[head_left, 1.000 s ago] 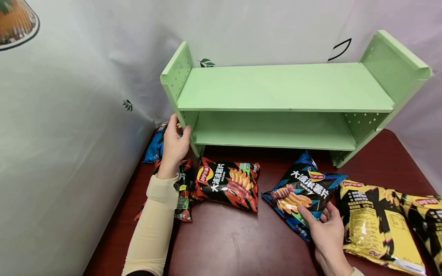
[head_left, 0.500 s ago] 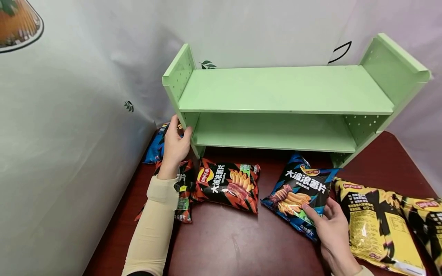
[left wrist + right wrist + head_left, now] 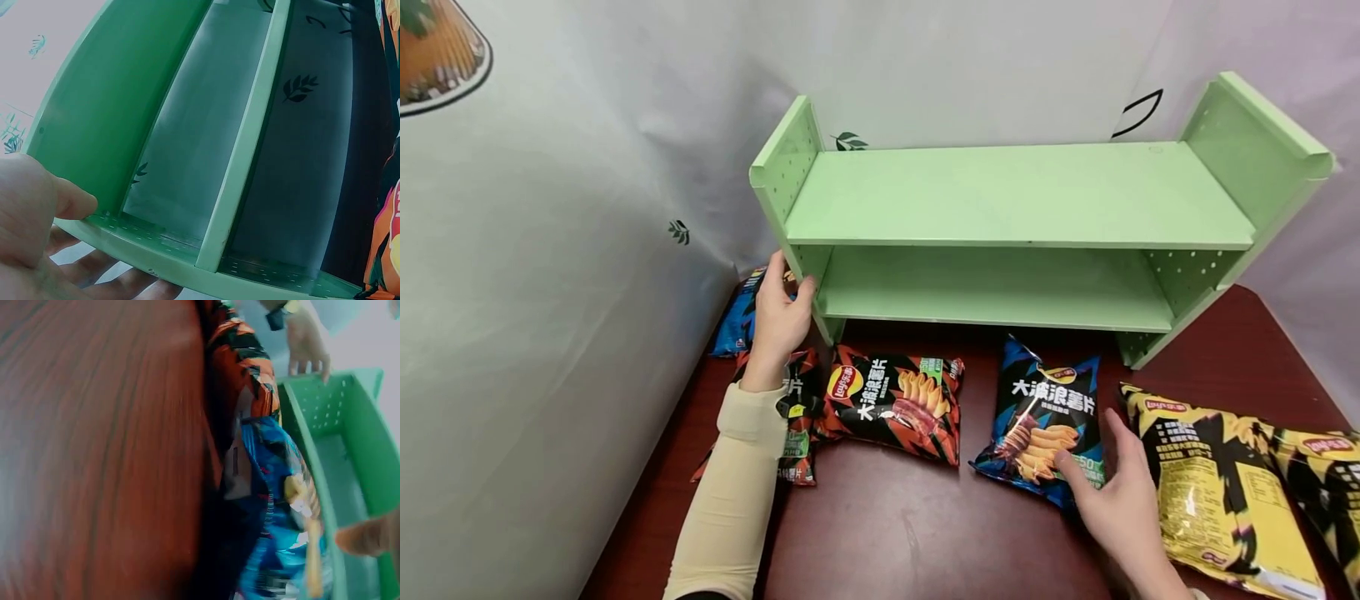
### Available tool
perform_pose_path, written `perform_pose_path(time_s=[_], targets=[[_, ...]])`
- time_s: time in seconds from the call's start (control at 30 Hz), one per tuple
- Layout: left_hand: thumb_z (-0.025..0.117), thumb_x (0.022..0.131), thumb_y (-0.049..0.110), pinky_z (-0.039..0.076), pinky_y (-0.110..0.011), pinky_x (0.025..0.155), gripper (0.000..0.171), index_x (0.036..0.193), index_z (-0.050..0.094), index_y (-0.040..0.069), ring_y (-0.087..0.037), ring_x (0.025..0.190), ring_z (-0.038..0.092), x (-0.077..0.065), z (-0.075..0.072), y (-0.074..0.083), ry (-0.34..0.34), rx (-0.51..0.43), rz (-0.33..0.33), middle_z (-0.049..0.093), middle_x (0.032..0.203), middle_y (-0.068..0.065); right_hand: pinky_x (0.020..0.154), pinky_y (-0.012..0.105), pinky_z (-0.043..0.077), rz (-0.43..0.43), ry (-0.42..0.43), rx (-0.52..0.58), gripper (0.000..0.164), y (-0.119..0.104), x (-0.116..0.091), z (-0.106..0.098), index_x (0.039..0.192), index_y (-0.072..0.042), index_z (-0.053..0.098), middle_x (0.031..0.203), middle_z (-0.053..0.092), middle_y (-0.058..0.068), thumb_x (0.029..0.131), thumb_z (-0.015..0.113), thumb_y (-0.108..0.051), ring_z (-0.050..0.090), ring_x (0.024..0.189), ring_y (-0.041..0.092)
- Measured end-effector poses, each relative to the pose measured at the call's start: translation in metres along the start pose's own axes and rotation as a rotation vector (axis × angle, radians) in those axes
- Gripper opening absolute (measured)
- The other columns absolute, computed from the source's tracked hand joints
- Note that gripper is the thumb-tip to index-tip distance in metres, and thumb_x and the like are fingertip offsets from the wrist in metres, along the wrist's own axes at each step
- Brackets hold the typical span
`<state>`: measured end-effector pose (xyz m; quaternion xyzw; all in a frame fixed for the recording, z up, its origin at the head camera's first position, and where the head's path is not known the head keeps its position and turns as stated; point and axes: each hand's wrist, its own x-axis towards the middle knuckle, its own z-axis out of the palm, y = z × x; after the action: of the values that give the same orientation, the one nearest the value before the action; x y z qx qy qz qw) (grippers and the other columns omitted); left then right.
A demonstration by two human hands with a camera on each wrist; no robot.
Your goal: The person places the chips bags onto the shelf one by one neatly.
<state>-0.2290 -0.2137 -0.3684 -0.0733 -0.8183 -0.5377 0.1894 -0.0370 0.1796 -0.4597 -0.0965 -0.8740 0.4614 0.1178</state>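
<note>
Gripping the left end panel [image 3: 786, 179] of the green shelf [image 3: 1015, 196], the left hand [image 3: 781, 312] sets its thumb inside and its other fingers round the outside; the right hand [image 3: 1116, 500] is loose and open, its thumb over the lower corner of a blue-and-black chip bag [image 3: 1048, 425] and its other fingers by the bag's right edge, none of them curled round it. That bag lies face up on the table, in front of the shelf's right half; just left of it, with a gap between, is a red-and-black bag [image 3: 891, 404].

The table [image 3: 880, 542] is dark reddish brown and glossy, with a thin scuff near the front; from the right wrist its wood grain shows, though blurred. Both boards of the shelf are bare to my eye; pale sheeting [image 3: 587, 250] hangs behind and along the left, creased, printed with small leaves [image 3: 679, 232] and, high in the corner, an orange shape [image 3: 441, 54]. Another blue bag [image 3: 730, 325] sits against that side, partly behind the left hand; a second red bag [image 3: 797, 462] shows beside the cream sleeve [image 3: 722, 500]; two yellow-and-black bags [image 3: 1217, 492] lie to the right.
</note>
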Motion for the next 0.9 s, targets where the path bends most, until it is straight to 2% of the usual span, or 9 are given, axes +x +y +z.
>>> perform_pose_path(time_s=[0.03,0.1,0.17,0.23,0.3,0.4,0.47,0.53,0.9], targets=[[0.055,0.106,0.013,0.059,-0.062,0.087,0.051,0.155,0.044,0.019,-0.043,0.119,0.067,0.000,0.000,-0.001,0.002,0.001,0.005,0.051,0.151,-0.016,0.108,0.005,0.028,-0.123,0.031,-0.058,0.083,-0.002,-0.002,0.000,0.155,-0.001,0.044,0.152,0.048,0.027,0.084,0.084,-0.018,0.047,0.138,0.046],[0.056,0.106,0.015,0.059,-0.061,0.087,0.051,0.155,0.045,0.019,-0.042,0.118,0.067,0.000,-0.001,-0.002,0.003,0.002,0.013,0.052,0.150,-0.015,0.114,0.029,0.036,-0.361,0.068,-0.183,0.069,-0.005,-0.007,-0.001,0.144,-0.001,0.056,0.144,0.055,0.026,0.087,0.081,-0.031,0.052,0.129,0.046],[0.056,0.106,0.016,0.060,-0.061,0.086,0.050,0.154,0.045,0.020,-0.042,0.117,0.068,0.000,-0.002,-0.002,0.003,0.003,0.018,0.053,0.149,-0.015,0.107,0.050,0.040,-0.558,0.055,-0.299,0.067,-0.008,-0.010,-0.002,0.138,-0.002,0.062,0.142,0.057,0.025,0.092,0.071,-0.050,0.053,0.127,0.047],[0.056,0.105,0.017,0.060,-0.060,0.086,0.049,0.153,0.046,0.020,-0.041,0.117,0.068,-0.001,-0.003,-0.002,0.003,0.005,0.020,0.053,0.148,-0.015,0.099,0.062,0.042,-0.675,0.013,-0.405,0.077,-0.009,-0.013,-0.001,0.139,-0.004,0.062,0.144,0.055,0.025,0.097,0.051,-0.068,0.051,0.130,0.050],[0.056,0.105,0.017,0.060,-0.060,0.086,0.049,0.153,0.046,0.019,-0.041,0.117,0.068,-0.001,-0.003,-0.002,0.004,0.009,0.020,0.053,0.148,-0.015,0.098,0.067,0.042,-0.709,-0.044,-0.495,0.086,-0.009,-0.015,0.001,0.147,-0.008,0.057,0.151,0.050,0.025,0.098,0.035,-0.076,0.046,0.136,0.052],[0.056,0.106,0.016,0.060,-0.060,0.086,0.049,0.154,0.046,0.019,-0.041,0.117,0.068,-0.001,-0.004,-0.003,0.005,0.014,0.018,0.053,0.148,-0.015,0.099,0.074,0.041,-0.705,-0.102,-0.594,0.096,-0.009,-0.015,0.006,0.157,-0.011,0.045,0.161,0.039,0.024,0.087,0.065,-0.073,0.037,0.143,0.056],[0.055,0.106,0.016,0.060,-0.060,0.086,0.050,0.154,0.045,0.020,-0.040,0.117,0.068,0.000,-0.004,-0.003,0.005,0.019,0.016,0.053,0.149,-0.014,0.099,0.077,0.040,-0.705,-0.120,-0.633,0.110,-0.009,-0.012,0.010,0.161,-0.013,0.039,0.165,0.033,0.024,0.074,0.085,-0.063,0.033,0.145,0.057],[0.055,0.106,0.014,0.060,-0.060,0.087,0.051,0.155,0.044,0.020,-0.041,0.118,0.067,0.000,-0.003,-0.004,0.002,0.019,0.013,0.052,0.150,-0.015,0.099,0.079,0.039,-0.712,-0.122,-0.656,0.121,-0.009,-0.009,0.014,0.161,-0.013,0.037,0.166,0.031,0.024,0.061,0.096,-0.048,0.031,0.146,0.057],[0.058,0.104,0.008,0.060,-0.059,0.088,0.053,0.154,0.044,0.017,-0.044,0.122,0.066,0.002,-0.002,-0.006,-0.006,0.014,0.035,0.052,0.147,-0.019,0.092,0.075,0.047,-0.771,-0.143,-0.748,0.116,-0.004,0.009,0.021,0.157,-0.011,0.043,0.162,0.038,0.021,0.061,0.097,-0.045,0.039,0.143,0.053]])
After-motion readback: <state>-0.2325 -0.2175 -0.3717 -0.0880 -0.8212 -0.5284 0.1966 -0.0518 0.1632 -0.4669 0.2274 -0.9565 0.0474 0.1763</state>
